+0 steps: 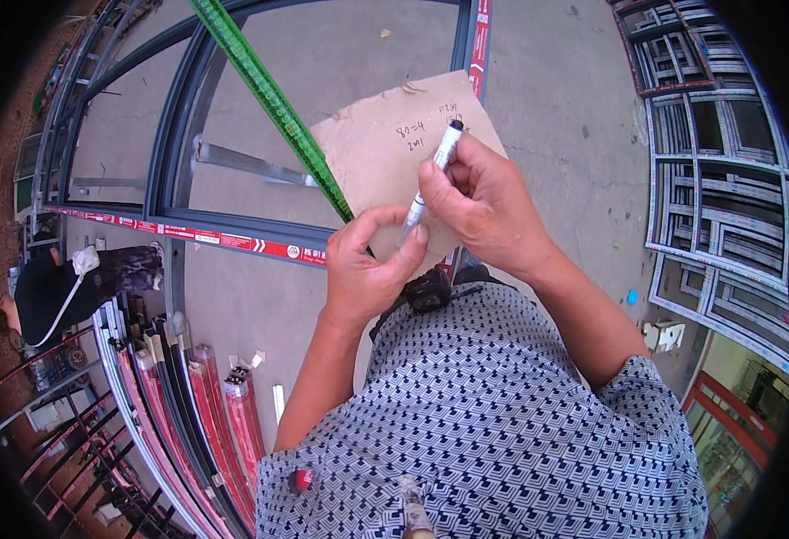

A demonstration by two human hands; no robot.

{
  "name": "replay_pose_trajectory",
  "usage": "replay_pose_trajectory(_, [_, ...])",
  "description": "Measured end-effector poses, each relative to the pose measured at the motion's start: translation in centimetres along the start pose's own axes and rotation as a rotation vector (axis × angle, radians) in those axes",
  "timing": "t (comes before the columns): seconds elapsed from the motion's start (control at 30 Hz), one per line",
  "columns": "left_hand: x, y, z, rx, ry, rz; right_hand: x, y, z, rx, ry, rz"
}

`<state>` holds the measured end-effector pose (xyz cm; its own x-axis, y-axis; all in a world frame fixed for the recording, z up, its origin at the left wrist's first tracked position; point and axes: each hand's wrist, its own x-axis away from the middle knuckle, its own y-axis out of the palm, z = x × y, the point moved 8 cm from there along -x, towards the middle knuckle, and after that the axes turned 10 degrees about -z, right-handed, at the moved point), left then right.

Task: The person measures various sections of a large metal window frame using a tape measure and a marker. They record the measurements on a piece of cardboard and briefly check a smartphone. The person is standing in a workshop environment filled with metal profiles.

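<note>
My right hand (477,193) is closed around a white marker pen (446,144), its black end up and its pale lower end reaching my left fingers. My left hand (365,256) grips the lower part of a piece of brown cardboard (367,148), thumb on its face. Whether those fingers also pinch the marker's lower end I cannot tell. Several handwritten marks stand on the cardboard's upper part. A green measuring strip (268,94) slants in from the top left. Its near end meets the cardboard's edge beside my left hand, where the hand hides any continuation.
A dark metal frame (165,135) with red-and-white film (260,244) lies ahead. Wrapped profiles (210,395) stand at lower left, near another person's dark sleeve (98,287). Window frames (727,180) stack at right. A black device (427,292) sits at my waist.
</note>
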<state>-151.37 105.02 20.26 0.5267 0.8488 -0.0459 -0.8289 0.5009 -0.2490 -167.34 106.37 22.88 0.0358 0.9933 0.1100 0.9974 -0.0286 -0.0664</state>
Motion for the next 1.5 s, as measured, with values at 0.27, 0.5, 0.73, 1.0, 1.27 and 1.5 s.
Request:
replay_pose_trajectory(0.27, [0.0, 0.2, -0.6, -0.053, 0.120, 0.029, 0.0, 0.0, 0.3, -0.093, 0.023, -0.087])
replay_pose_trajectory(0.5, [-0.2, 0.5, -0.7, 0.023, 0.078, 0.023, 0.3, -0.5, 0.2, 0.005, -0.056, -0.014])
replay_pose_trajectory(0.73, [-0.4, 0.7, -0.3, 0.055, 0.099, 0.027, 1.0, -1.0, -0.8, 0.125, -0.163, 0.050])
replay_pose_trajectory(1.0, [-0.7, 0.9, -0.2, 0.064, 0.062, -0.007, 1.1, -1.3, -0.9, 0.071, -0.174, 0.077])
replay_pose_trajectory(1.27, [0.9, -2.2, -3.5, 0.165, -0.083, 0.148, 1.2, -12.5, -4.2, -0.005, -0.242, 0.348])
replay_pose_trajectory(1.5, [0.3, -1.3, -2.5, 0.209, -0.071, 0.064, 1.2, -4.2, -0.9, -0.213, -0.309, 0.232])
